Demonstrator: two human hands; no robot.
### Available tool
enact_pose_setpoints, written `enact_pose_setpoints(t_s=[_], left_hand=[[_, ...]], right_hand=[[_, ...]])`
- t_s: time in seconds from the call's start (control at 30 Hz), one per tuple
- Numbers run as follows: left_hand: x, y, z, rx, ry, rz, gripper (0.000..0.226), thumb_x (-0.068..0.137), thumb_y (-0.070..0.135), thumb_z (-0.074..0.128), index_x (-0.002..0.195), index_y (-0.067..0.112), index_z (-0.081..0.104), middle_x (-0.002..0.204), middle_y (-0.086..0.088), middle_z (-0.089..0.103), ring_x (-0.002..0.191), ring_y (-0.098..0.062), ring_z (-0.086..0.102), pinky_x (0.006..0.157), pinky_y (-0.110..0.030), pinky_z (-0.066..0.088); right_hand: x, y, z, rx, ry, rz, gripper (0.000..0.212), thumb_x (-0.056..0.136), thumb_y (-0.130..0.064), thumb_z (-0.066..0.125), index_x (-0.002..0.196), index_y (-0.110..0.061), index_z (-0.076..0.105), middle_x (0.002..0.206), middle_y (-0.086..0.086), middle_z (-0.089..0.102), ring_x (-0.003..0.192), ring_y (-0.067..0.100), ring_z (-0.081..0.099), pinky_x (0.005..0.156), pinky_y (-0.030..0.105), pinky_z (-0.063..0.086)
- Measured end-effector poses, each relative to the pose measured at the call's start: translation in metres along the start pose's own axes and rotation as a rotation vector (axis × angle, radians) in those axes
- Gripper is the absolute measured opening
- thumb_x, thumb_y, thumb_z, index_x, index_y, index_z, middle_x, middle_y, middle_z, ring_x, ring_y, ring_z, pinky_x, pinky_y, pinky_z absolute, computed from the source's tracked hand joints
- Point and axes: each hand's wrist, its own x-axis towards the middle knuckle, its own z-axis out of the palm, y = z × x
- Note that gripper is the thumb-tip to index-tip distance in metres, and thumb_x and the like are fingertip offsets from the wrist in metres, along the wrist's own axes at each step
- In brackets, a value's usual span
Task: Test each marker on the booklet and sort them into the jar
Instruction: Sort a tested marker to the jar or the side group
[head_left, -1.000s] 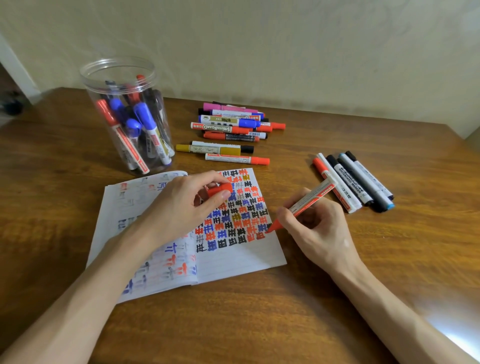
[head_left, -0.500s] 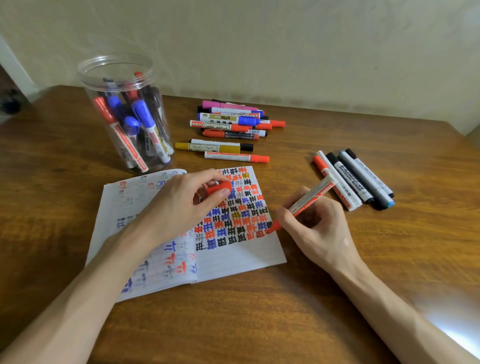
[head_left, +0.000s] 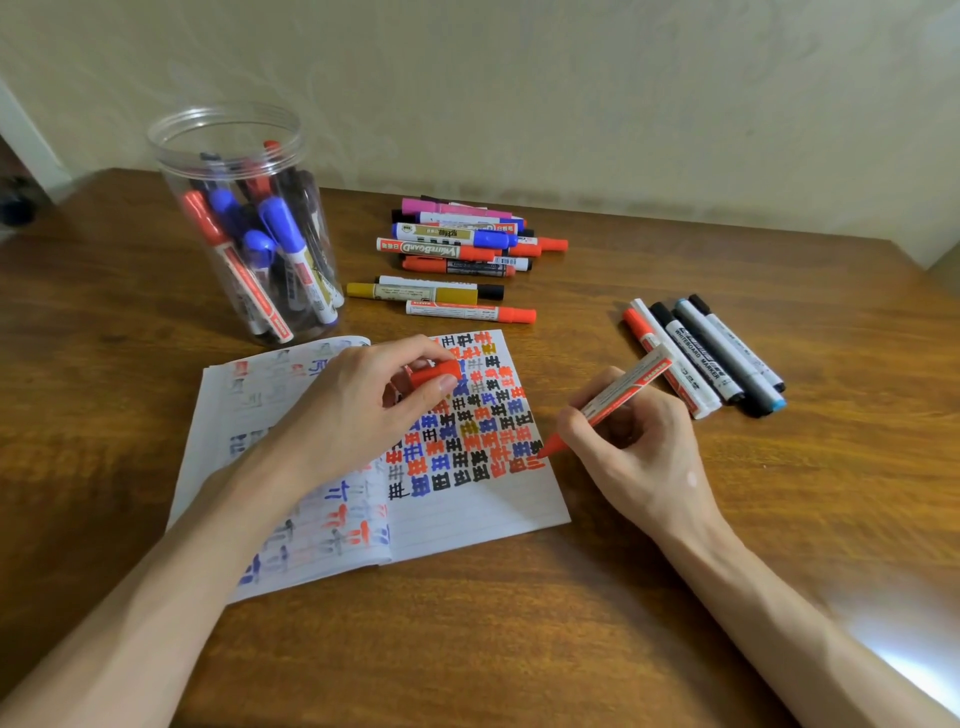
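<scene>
Right hand (head_left: 639, 457) is wrapped round the uncapped red marker (head_left: 618, 395) in a writing grip, its tip down on the page at the lower right edge of the block of test marks. My left hand (head_left: 358, 410) rests on the booklet (head_left: 467, 514) in mid-frame, and thumb and forefinger pinch the red cap (head_left: 434, 374) that I take to belong to this marker.

The open booklet lies flat between my forearms. Its right page is packed with rows of red, blue, black and yellowish characters, with a few ruled lines free below.

Beyond my right hand, right of centre, a row of capped whiteboard markers (head_left: 706, 353) lies side by side. Above the booklet are three more markers (head_left: 441, 296), one of them yellow, then a loose pile (head_left: 457, 244) of pink, blue, red and black ones. Whether any of these are tested I can't tell.

Upper left, the clear jar (head_left: 228, 117) stands open with a bunch of red, blue and dark markers leaning inside.

My read is that we're somewhere mid-task: a good share sorted, this red one under test, and well over a dozen on the table to go.

It all sits on a brown wooden tabletop (head_left: 519, 623), with glare at the lower right, against a plain pale wall (head_left: 571, 104).
</scene>
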Motion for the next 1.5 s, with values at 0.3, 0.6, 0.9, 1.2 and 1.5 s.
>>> enact_pose_setpoints(t_s=[0.3,0.6,0.9,1.2,1.5], left_hand=[[-0.0006,-0.0006,0.0006,-0.002,0.000,-0.004,0.039,0.091,0.060,0.052,0.124,0.042,0.061,0.115,0.021,0.067,0.105,0.001,0.067,0.078,-0.028,0.062],[-0.0003,0.0006,0.0007,-0.010,0.005,0.007,0.039,0.091,0.060,0.052,0.124,0.042,0.061,0.113,0.023,0.066,0.104,0.002,0.066,0.078,-0.026,0.062],[-0.0005,0.0029,0.0005,-0.005,0.004,0.020,0.031,0.093,0.057,0.054,0.122,0.046,0.058,0.110,0.029,0.062,0.104,0.003,0.066,0.075,-0.019,0.058],[0.0008,0.0005,0.0018,0.033,0.033,0.061,0.026,0.097,0.041,0.063,0.122,0.037,0.062,0.117,0.022,0.064,0.109,0.003,0.062,0.081,-0.026,0.060],[-0.0002,0.0004,0.0010,0.009,0.028,0.068,0.030,0.099,0.031,0.064,0.128,0.036,0.062,0.119,0.020,0.063,0.106,0.005,0.061,0.081,-0.026,0.059]], right_hand=[[0.0000,-0.0014,0.0003,0.008,-0.065,0.019,0.016,0.095,-0.017,0.072,0.080,-0.019,0.071,0.079,-0.007,0.077,0.061,0.016,0.070,0.054,0.026,0.054],[-0.0004,-0.0016,0.0003,0.022,-0.039,0.021,0.018,0.093,-0.012,0.071,0.077,-0.020,0.070,0.075,-0.008,0.076,0.060,0.011,0.068,0.054,0.019,0.049],[-0.0003,-0.0006,0.0009,-0.021,-0.042,0.035,0.016,0.094,-0.017,0.072,0.077,-0.019,0.070,0.073,-0.010,0.074,0.059,0.012,0.067,0.052,0.022,0.050],[0.0002,0.0010,0.0001,-0.012,0.009,0.040,0.018,0.093,-0.013,0.070,0.077,-0.021,0.068,0.071,-0.011,0.072,0.060,0.013,0.067,0.054,0.019,0.049],[0.0002,0.0020,0.0012,-0.031,-0.031,0.063,0.014,0.090,-0.019,0.069,0.077,-0.017,0.068,0.070,-0.008,0.072,0.060,0.013,0.068,0.052,0.025,0.052]])
